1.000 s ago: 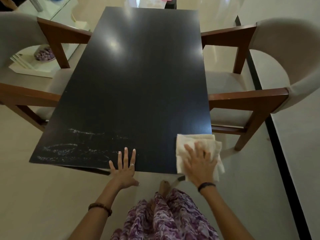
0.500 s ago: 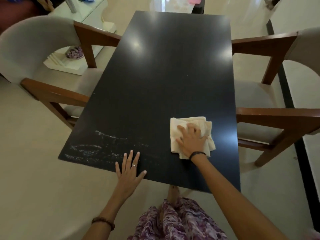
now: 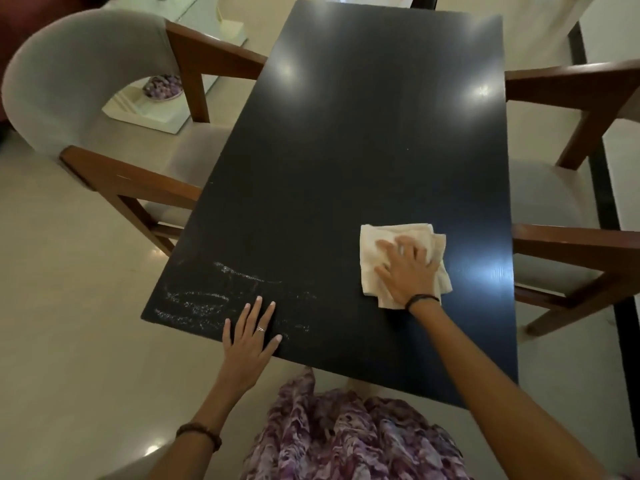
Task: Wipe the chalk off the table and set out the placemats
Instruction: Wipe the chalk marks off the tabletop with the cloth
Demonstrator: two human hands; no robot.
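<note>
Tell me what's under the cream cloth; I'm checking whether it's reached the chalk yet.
The folded cream cloth lies on bare glossy black tabletop, pressed by the right hand. White chalk smears sit apart, by the left hand. The surface directly beneath is covered.

Dim indoor light is falling from overhead, throwing round glare spots on the glossy black table [image 3: 346,150]. Brighter daylight is washing out the far floor [image 3: 540,26]. Wide-angle distortion is bending the chairs at the edges, and the right hand [image 3: 407,271] is blurring slightly.
</note>
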